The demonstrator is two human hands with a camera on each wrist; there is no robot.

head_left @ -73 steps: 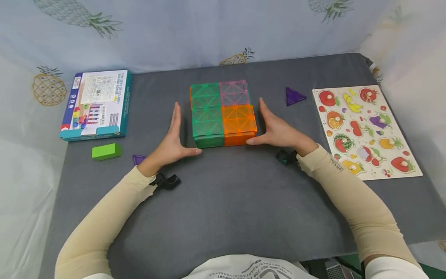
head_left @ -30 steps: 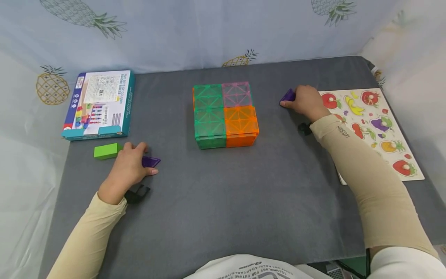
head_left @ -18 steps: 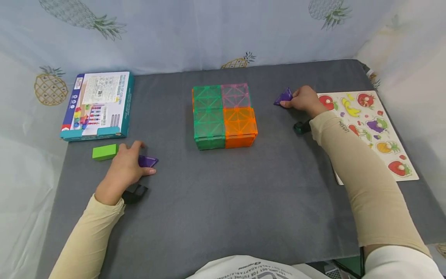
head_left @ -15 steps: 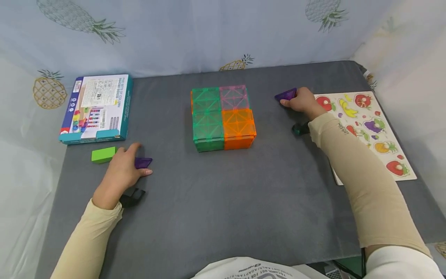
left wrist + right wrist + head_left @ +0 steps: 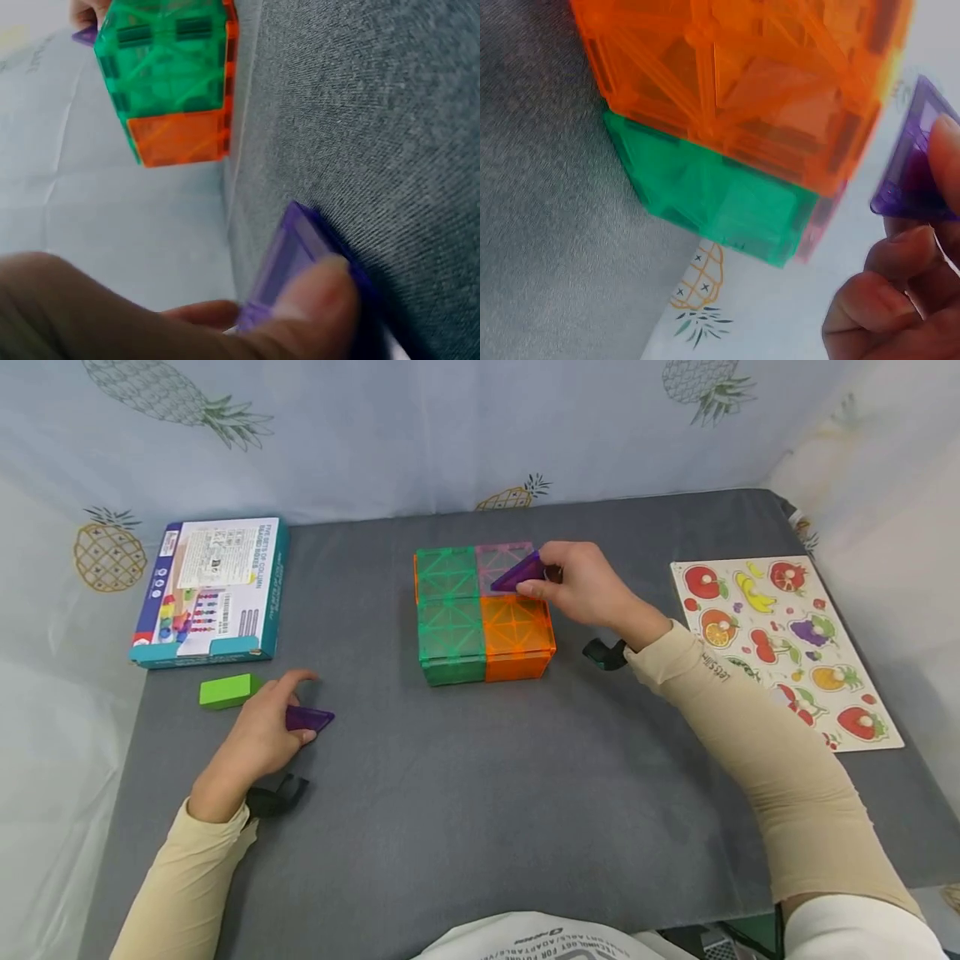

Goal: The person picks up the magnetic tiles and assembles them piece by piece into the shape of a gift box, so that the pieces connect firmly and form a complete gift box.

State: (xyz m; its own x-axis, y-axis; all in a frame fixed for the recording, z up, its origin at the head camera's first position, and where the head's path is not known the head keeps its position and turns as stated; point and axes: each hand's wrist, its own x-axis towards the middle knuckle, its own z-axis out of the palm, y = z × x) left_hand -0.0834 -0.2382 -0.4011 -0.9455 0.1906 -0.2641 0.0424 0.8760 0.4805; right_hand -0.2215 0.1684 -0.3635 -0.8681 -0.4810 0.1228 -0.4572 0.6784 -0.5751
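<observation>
In the head view a low box of translucent magnetic tiles stands mid-table, green, orange and pink on top. My right hand pinches a purple triangular magnetic tile over the box's pink corner. In the right wrist view, that triangular tile sits upright between thumb and fingers, beside the orange tiles. Left of the box, my left hand holds a second purple triangular tile close over the table. The left wrist view has my thumb across this tile's face, a finger partly hidden behind it.
A green block lies just left of my left hand. Behind it is a blue-and-white toy box. A fruit puzzle board lies on the right, partly under my right forearm. The grey tabletop ends at a patterned curtain.
Both hands have gone from beside the tile box to the two purple triangular tiles. My right hand has since carried its tile left, over the box; my left hand has stayed near its spot.
</observation>
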